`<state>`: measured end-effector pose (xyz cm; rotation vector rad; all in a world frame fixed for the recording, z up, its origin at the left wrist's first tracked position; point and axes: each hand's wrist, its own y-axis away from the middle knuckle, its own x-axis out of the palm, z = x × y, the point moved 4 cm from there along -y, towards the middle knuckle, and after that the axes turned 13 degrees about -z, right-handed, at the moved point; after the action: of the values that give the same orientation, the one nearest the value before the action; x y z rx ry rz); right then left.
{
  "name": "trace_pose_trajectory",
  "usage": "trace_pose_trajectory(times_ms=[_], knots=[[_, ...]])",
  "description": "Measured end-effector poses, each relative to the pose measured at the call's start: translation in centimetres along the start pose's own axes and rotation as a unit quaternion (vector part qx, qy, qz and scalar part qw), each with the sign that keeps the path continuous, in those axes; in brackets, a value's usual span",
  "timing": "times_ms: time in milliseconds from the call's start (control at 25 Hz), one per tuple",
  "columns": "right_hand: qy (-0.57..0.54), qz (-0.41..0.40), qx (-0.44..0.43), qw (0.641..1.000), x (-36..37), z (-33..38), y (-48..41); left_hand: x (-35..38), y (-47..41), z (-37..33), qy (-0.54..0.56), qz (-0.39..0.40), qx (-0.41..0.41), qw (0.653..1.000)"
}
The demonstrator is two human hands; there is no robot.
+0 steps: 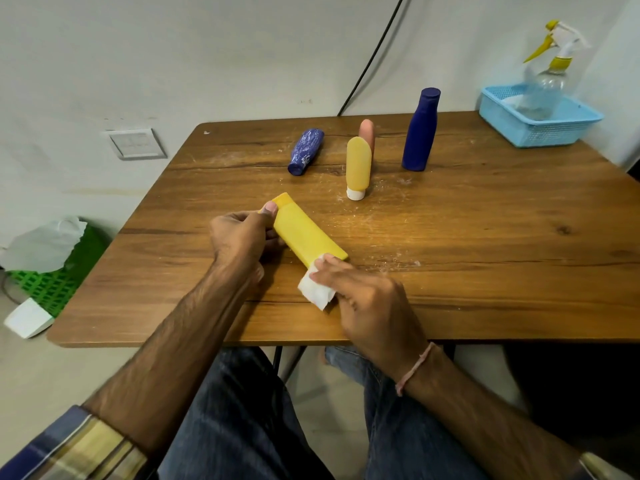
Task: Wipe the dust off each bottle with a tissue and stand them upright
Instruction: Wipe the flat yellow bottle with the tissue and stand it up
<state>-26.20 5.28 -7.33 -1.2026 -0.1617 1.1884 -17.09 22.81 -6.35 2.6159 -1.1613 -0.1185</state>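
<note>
Place: probably a plain room in a home, though little of it shows.
Furniture: a small wooden table pushed against a bare pale wall.
Fittings: a switch plate and a black cable on the wall.
Household items: a spray bottle in a blue basket; a green crate on the floor.
</note>
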Motion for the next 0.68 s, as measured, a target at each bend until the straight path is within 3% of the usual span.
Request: trace_pose_trajectory(times_ms=[120, 200, 240, 320, 360, 560, 680], knots=[[-0.005, -0.099, 0.171, 0.980, -0.9, -1.5, -1.4, 0.1, 0.3, -0.1, 0.039, 0.014, -0.047, 0.998], [-0.095, -0.126, 0.319, 0.935, -0.9, -2.8, -2.3, 0.2, 0.6, -0.4, 0.065, 0.017, -0.073, 0.995], [-0.194, -0.142, 0.414, 0.878, -0.6, -3.3, -2.7, 0.4, 0.6, -0.5, 0.081, 0.018, -0.079, 0.993], [-0.365, -0.167, 0.559, 0.726, -0.1, -3.6, -3.2, 0.7, 0.7, -0.9, 0.115, 0.022, -0.085, 0.990], [-0.395, -0.166, 0.589, 0.685, 0.0, -3.7, -3.3, 0.8, 0.7, -1.1, 0.125, 0.025, -0.085, 0.988], [-0.491, -0.059, 0.644, 0.584, 0.7, -2.9, -3.2, 1.5, 0.2, -1.1, 0.176, 0.030, -0.094, 0.979], [-0.528, -0.001, 0.643, 0.554, 0.4, -2.7, -3.1, 2.0, -0.1, -1.9, 0.187, 0.024, -0.066, 0.980]])
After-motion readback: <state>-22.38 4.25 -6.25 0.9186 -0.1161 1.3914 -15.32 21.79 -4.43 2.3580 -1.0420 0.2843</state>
